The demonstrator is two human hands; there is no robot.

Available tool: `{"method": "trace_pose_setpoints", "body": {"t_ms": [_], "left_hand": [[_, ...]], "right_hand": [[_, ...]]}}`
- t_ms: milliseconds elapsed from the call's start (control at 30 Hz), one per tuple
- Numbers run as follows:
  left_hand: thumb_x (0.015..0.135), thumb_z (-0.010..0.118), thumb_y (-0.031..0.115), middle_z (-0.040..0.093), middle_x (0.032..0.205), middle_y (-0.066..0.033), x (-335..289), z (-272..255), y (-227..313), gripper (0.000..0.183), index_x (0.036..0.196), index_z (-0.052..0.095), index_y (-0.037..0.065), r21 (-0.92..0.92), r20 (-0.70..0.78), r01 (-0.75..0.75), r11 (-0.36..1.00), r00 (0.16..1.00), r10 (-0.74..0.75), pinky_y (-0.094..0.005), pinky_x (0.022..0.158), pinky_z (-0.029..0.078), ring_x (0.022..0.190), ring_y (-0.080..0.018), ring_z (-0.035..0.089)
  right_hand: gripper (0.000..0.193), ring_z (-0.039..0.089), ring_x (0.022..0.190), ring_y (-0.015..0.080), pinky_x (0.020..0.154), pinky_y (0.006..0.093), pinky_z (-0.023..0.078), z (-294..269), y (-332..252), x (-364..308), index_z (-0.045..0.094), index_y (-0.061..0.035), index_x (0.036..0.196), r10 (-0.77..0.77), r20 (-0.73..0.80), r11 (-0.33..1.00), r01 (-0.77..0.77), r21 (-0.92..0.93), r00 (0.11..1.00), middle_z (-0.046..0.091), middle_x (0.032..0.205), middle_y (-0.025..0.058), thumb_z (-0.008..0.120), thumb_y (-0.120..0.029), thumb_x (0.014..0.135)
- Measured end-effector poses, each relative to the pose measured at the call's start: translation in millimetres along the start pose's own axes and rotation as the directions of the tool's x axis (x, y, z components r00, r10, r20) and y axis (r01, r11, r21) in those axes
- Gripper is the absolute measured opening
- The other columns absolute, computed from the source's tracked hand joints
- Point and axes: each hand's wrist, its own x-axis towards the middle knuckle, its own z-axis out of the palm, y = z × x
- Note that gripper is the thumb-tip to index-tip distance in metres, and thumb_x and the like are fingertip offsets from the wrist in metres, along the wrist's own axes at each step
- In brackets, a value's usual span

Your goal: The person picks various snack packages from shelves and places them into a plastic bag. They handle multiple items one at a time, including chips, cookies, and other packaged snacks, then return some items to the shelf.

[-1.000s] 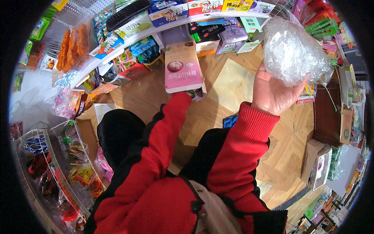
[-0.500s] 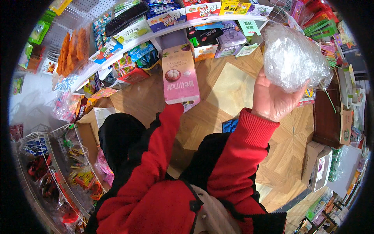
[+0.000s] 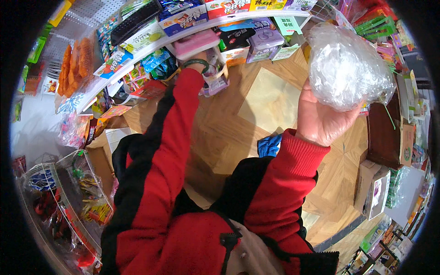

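Shop aisle, seen from above. Right hand [image 3: 321,120] raised at the right of the view, palm up, fingers curled up around the underside of a wad of crumpled clear plastic bags [image 3: 346,66]; the wad rests on the palm and bulges well above it, the fingertips hidden behind the plastic. Left arm in a red sleeve with a black stripe stretches up toward the white shelf [image 3: 151,46]. Left hand [image 3: 198,60] is at the shelf edge, a dark green bangle [image 3: 197,63] on the wrist, and meets a pink box [image 3: 196,43] that lies flat, half onto the shelf board; the fingers are covered by the box, so I cannot tell whether they are gripping or only pushing it. On the shelf above: coloured snack boxes in a row, a black flat tray [image 3: 135,20] to the left. Below the board, a purple box [image 3: 266,43] and small packets. Wooden parquet floor [image 3: 270,105] under both arms. Wire basket [image 3: 64,206] with bagged goods at lower left. Cardboard boxes [image 3: 376,192] stand on the floor at right.
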Motion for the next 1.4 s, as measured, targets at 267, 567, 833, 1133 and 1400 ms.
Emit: {"method": "trace_pose_setpoints", "body": {"t_ms": [267, 567, 833, 1133, 1400], "left_hand": [[0.080, 0.061, 0.020, 0.060, 0.092, -0.0145, -149.1, 0.2, -17.6, 0.030, 0.101, 0.056, -0.001, -0.351, -0.109, 0.476, 0.806, 0.835, -0.540, -0.0391, 0.081, 0.045, 0.093, -0.0289, 0.058], [0.087, 0.031, 0.061, 0.025, 0.147, -0.0123, -154.0, 48.9, 5.0, 0.072, 0.138, 0.034, 0.011, -0.086, 0.989, 0.302, -0.949, 0.142, -0.045, -0.0612, 0.106, 0.012, 0.135, -0.0386, 0.021], [0.080, 0.039, 0.065, 0.033, 0.143, -0.0157, -78.4, 51.1, -9.1, 0.075, 0.132, 0.043, 0.010, -0.246, 0.846, 0.307, -0.919, 0.531, -0.049, -0.0718, 0.100, 0.007, 0.132, -0.0432, 0.026], [0.072, 0.035, 0.079, 0.034, 0.143, -0.0089, -47.0, 70.0, -29.3, 0.089, 0.136, 0.039, 0.018, -0.273, 0.842, 0.439, -0.856, 0.539, 0.008, -0.0658, 0.101, 0.020, 0.130, -0.0358, 0.033], [0.090, 0.032, 0.052, 0.046, 0.129, -0.0208, -96.5, 76.7, -64.6, 0.063, 0.126, 0.044, 0.001, -0.218, 0.976, 0.604, -0.766, 0.110, -0.191, -0.0551, 0.094, 0.039, 0.115, -0.0381, 0.047]], "right_hand": [[0.056, 0.047, 0.119, 0.0266, 0.100, 0.0451, 0.038, -3.1, 8.1, 7.1, 0.048, -0.0114, 0.127, 0.002, -0.037, 1.000, -0.001, 0.023, 0.999, 0.050, 0.130, 0.0076, 0.068, -0.031, 0.078], [0.055, 0.046, 0.120, 0.0268, 0.101, 0.0446, 0.037, -5.0, 4.9, 7.0, 0.049, -0.0101, 0.127, 0.018, -0.005, 1.000, -0.018, 0.007, 1.000, 0.050, 0.130, 0.0082, 0.067, -0.029, 0.078], [0.052, 0.046, 0.120, 0.0281, 0.101, 0.0465, 0.036, -11.8, -7.6, 4.2, 0.050, -0.0089, 0.125, 0.129, 0.032, 0.986, -0.132, 0.106, 0.991, 0.050, 0.129, 0.0097, 0.066, -0.025, 0.078], [0.055, 0.043, 0.122, 0.0305, 0.102, 0.0489, 0.033, -15.5, -13.1, -1.2, 0.049, -0.0094, 0.126, 0.121, -0.051, 0.992, -0.119, 0.038, 0.991, 0.049, 0.131, 0.0101, 0.067, -0.024, 0.075], [0.061, 0.044, 0.121, 0.0305, 0.101, 0.0479, 0.036, -21.5, 3.8, -1.7, 0.050, -0.0101, 0.125, 0.188, -0.019, 0.981, -0.186, 0.056, 0.982, 0.049, 0.131, 0.0089, 0.073, -0.024, 0.070]]}}
